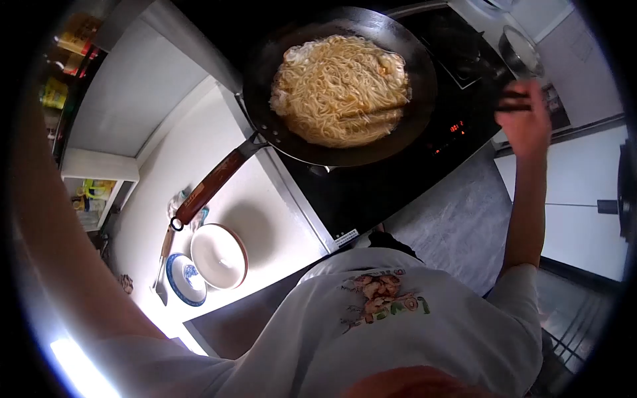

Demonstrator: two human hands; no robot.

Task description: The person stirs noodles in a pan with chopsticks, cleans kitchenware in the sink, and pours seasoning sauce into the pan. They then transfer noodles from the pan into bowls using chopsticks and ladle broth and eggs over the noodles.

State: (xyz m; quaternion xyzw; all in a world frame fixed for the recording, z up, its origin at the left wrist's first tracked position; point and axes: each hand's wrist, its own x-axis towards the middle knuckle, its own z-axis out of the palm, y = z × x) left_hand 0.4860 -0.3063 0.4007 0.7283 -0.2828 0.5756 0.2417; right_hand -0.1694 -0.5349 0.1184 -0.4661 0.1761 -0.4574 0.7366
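A dark wok sits on the black cooktop, holding noodles in broth with pale, egg-like pieces at the edges. Its brown wooden handle points down and left over the white counter. My right hand is raised to the right of the wok, not touching it, and blurred by motion. Its fingers are curled around something thin and dark that I cannot make out. My left arm rises along the left edge, and the hand at its end is out of view.
A white bowl, a blue-rimmed plate and a knife-like utensil lie on the counter. Red digits glow on the cooktop. A metal bowl stands at the upper right. Packaged goods fill a shelf at left.
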